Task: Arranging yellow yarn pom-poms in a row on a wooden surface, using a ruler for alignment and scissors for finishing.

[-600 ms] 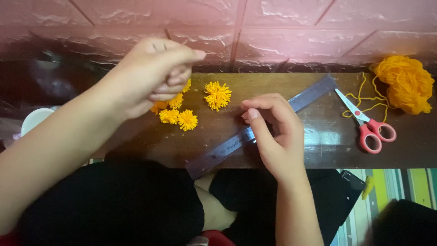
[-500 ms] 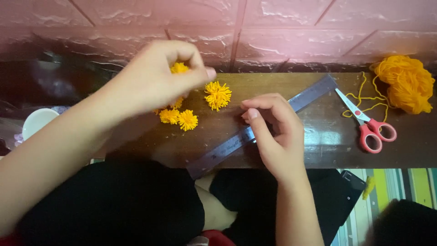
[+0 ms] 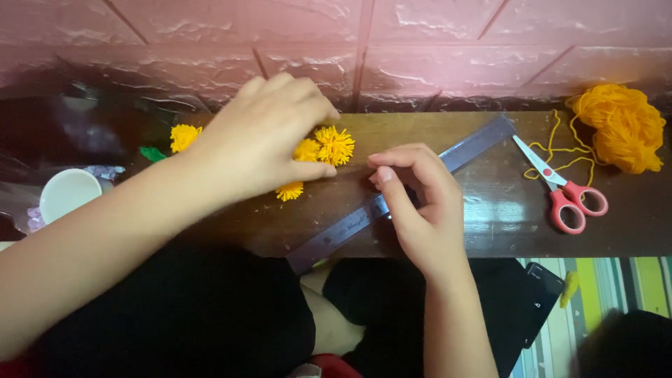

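My left hand point(image 3: 262, 143) reaches over a cluster of yellow yarn pom-poms on the dark wooden board point(image 3: 490, 224). Its fingers and thumb close around one pom-pom point(image 3: 306, 150). A second pom-pom point(image 3: 334, 145) lies just right of the fingertips and a third point(image 3: 289, 190) peeks out under the thumb. My right hand point(image 3: 420, 206) rests on a long grey metal ruler point(image 3: 476, 143) that lies slantwise across the board, with thumb and forefinger pinched at its edge.
Red-handled scissors point(image 3: 563, 192) lie right of the ruler, beside a loose bundle of orange-yellow yarn point(image 3: 623, 129). Another pom-pom point(image 3: 185, 136) with a green scrap point(image 3: 150, 152) sits at the far left, near a white cup point(image 3: 68, 194). A pink brick-pattern wall point(image 3: 420, 49) backs the board. A dark phone point(image 3: 539, 294) lies below.
My left hand, which held a pom-pom raised above the board, has come down and to the right onto the cluster. The right hand stays on the ruler.
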